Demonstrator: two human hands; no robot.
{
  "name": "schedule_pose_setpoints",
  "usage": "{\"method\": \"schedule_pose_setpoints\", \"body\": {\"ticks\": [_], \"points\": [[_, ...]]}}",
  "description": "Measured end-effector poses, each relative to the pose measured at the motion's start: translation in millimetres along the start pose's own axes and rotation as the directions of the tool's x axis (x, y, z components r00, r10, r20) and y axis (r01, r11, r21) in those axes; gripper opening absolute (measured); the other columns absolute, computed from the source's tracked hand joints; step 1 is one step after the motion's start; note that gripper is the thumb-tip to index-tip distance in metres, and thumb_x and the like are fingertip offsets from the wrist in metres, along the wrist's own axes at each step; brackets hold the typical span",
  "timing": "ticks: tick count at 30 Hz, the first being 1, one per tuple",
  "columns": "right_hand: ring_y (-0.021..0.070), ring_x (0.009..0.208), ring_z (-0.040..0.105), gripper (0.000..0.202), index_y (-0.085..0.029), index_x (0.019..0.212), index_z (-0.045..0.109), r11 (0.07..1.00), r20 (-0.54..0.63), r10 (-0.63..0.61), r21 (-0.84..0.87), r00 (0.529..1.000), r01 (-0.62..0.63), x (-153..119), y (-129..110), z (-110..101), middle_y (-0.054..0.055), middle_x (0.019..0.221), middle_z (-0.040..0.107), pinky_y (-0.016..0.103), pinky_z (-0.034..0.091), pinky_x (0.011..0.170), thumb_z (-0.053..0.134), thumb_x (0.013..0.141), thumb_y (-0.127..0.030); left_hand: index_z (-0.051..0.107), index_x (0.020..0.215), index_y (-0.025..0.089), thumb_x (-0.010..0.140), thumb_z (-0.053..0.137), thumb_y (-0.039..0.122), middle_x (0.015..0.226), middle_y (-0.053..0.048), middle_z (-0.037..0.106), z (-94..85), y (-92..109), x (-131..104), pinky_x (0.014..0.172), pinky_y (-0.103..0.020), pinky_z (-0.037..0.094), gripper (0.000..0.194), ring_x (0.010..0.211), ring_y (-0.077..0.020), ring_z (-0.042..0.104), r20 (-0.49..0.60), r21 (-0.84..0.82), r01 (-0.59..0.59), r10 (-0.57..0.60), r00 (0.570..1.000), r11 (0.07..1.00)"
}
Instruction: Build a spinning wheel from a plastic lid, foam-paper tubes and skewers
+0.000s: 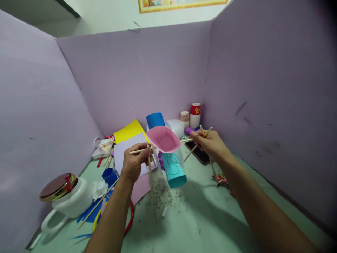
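Note:
Between my hands is a handmade piece with a pink curved part [165, 140] on top and a teal paper tube [173, 170] with drawn lines beneath. Clear plastic shows around these parts, and a blue paper tube [156, 120] stands behind the pink part. My left hand [135, 160] is closed around crossed wooden sticks [150, 168] at the piece's left side. On the right, my right hand [207, 144] pinches another set of crossed wooden sticks [187, 140], one reaching the piece. How the sticks join the piece is hidden.
Yellow paper [131, 130], a white teapot [75, 200] and a blue ring [109, 175] lie left. Stacked paper cups [195, 117] stand at the back. A phone [201, 154] and a red patterned scrap [221, 180] are right. Purple panels [131, 77] enclose the table.

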State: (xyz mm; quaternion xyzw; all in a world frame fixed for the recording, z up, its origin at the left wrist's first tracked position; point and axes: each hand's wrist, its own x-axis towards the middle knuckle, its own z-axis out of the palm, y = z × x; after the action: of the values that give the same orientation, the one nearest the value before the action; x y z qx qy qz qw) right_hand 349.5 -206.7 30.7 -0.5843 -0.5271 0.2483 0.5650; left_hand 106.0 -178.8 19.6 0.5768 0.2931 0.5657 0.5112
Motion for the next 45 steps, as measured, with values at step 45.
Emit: {"method": "schedule_pose_setpoints", "body": {"ticks": [45], "points": [[0.0065, 0.038, 0.029, 0.029, -0.019, 0.053, 0.044, 0.993, 0.068, -0.033, 0.112, 0.997, 0.025, 8.0, 12.5, 15.1, -0.007, 0.04, 0.037, 0.021, 0.022, 0.04, 0.055, 0.071, -0.039, 0.062, 0.067, 0.011, 0.056, 0.076, 0.04, 0.058, -0.001, 0.061, -3.9, -2.7, 11.3, 0.037, -0.018, 0.035, 0.034, 0.043, -0.0079, 0.05, -0.18, -0.128, 0.039, -0.062, 0.982, 0.991]]}}
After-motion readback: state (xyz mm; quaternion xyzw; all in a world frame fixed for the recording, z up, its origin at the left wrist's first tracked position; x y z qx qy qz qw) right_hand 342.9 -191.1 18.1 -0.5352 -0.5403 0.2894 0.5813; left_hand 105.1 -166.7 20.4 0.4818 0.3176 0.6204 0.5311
